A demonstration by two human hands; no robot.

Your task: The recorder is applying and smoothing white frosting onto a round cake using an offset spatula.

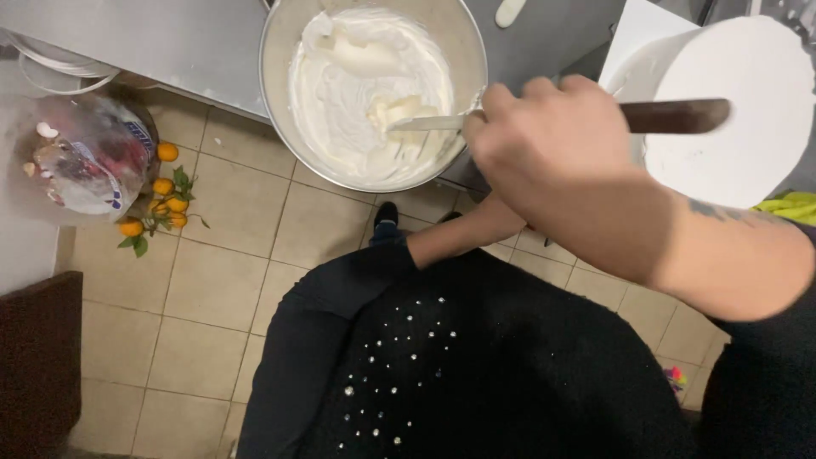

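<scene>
Head view looks straight down, and the right hand (544,140) is wrapped firmly round a palette knife (544,119), dark wooden handle jutting right, thin metal blade reaching left into the steel mixing bowl (276,102). A lump of white cream (365,93) sits on the blade tip, just inside the bowl's right wall. The bowl hangs well over the near edge of the steel counter (153,38), tiled floor (212,280) showing directly beneath it, and that is the worry: a hard downward press with the blade could tip it off, judging by how much of it overhangs. The left forearm (459,234) runs up under the bowl's near-right rim, but the left hand itself is hidden, so whether it grips or merely props cannot be told. To the right stands a tall white frosted cake (739,110), the knife handle crossing just over its left side; a careless swing of the handle could dent that smooth coat. The cream on the blade looks loose enough to slide off over the rim onto the black studded top (476,365). Far left on the floor, small oranges with leaves (161,204) lie beside a filled plastic bag (81,157).
</scene>
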